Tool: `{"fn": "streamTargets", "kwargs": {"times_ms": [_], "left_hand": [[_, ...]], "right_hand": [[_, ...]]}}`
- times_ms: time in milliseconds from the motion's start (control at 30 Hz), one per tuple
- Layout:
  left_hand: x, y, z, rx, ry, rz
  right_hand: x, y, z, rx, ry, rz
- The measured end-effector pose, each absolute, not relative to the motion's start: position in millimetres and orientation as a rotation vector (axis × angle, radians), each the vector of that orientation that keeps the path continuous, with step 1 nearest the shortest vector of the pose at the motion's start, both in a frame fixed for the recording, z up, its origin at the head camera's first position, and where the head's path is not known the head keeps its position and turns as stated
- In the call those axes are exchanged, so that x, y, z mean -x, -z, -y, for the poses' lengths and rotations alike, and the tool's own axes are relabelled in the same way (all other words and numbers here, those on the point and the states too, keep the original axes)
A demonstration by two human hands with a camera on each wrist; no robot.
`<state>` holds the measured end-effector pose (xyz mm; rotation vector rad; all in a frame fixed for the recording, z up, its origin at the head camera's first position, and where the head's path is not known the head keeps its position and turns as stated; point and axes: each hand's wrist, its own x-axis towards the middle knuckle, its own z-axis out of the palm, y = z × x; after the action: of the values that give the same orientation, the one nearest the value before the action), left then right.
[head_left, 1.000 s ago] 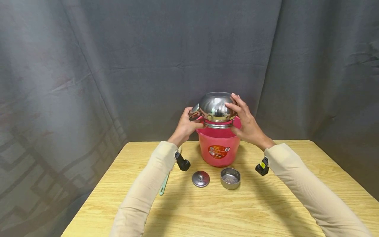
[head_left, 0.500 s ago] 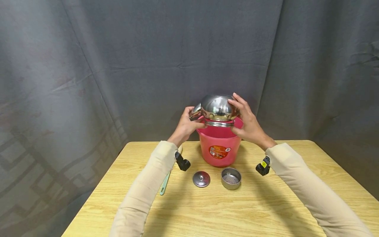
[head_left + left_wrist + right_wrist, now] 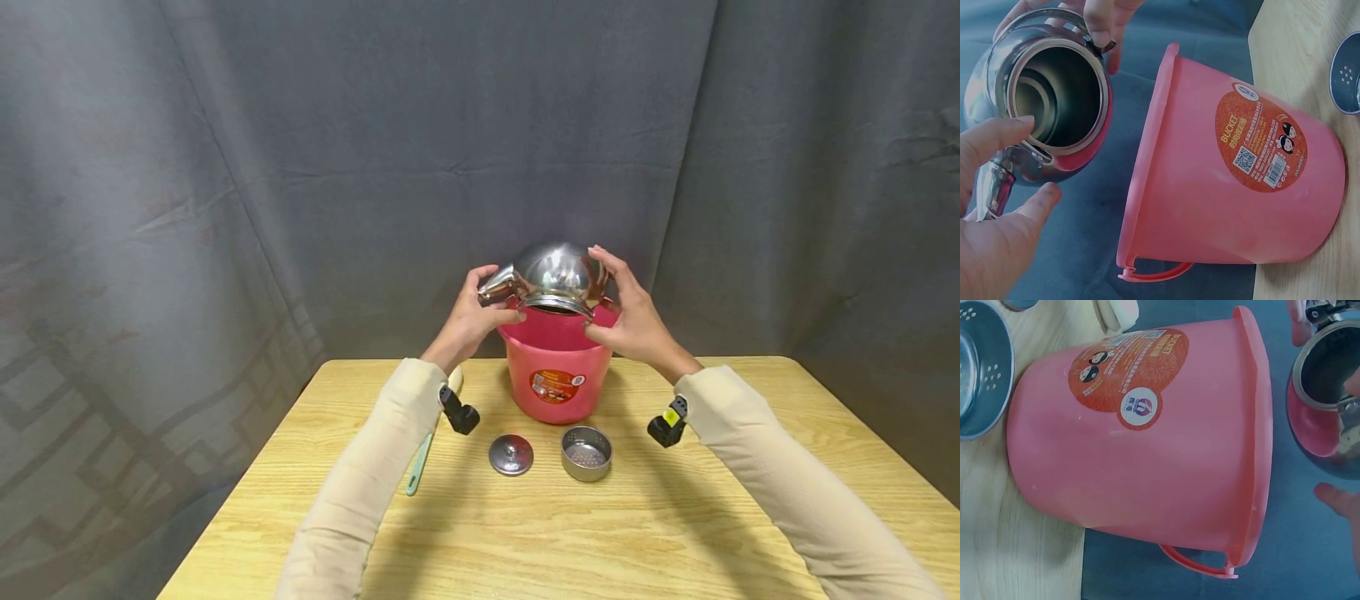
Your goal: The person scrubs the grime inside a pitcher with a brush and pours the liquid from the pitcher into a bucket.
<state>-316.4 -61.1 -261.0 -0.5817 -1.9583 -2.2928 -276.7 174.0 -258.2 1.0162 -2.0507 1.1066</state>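
Note:
A shiny steel teapot [image 3: 558, 271] is held upside down above the pink bucket [image 3: 558, 383], its mouth tilted partly towards me. My left hand [image 3: 468, 321] grips it at the spout, thumb beneath by the rim. On the other side, my right hand [image 3: 636, 321] holds the rounded body between fingers and thumb. In the left wrist view the open mouth of the teapot [image 3: 982, 94] shows a bare metal inside, with the handle folded down round the rim. No liquid is seen coming out. The bucket stands upright, and the teapot partly hides its far rim.
On the wooden table [image 3: 525, 542], a round steel lid [image 3: 511, 455] with a knob and a perforated steel strainer cup [image 3: 587, 458] lie before the bucket. A long tool with a green handle [image 3: 420, 467] is partly behind my left arm. Grey curtain [image 3: 450, 167] hangs behind.
The teapot has tipped over further: its flat base has turned away from view and its mouth has swung towards me. Both hands keep their hold, almost in the same place.

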Motion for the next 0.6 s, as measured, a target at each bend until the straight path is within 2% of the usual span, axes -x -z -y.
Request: {"fn": "streamTargets", "kwargs": {"times_ms": [300,600], "left_hand": [[313.4,257.4,64.0,0.635,2.343,1.904],[310.0,260.0,65.0,0.577,2.35,1.858]], "right_hand": [[279.8,259.6,-177.7,-0.968,-1.296,2.063],[276.3,260.9,-176.9,-0.903,-1.382,2.096]]}}
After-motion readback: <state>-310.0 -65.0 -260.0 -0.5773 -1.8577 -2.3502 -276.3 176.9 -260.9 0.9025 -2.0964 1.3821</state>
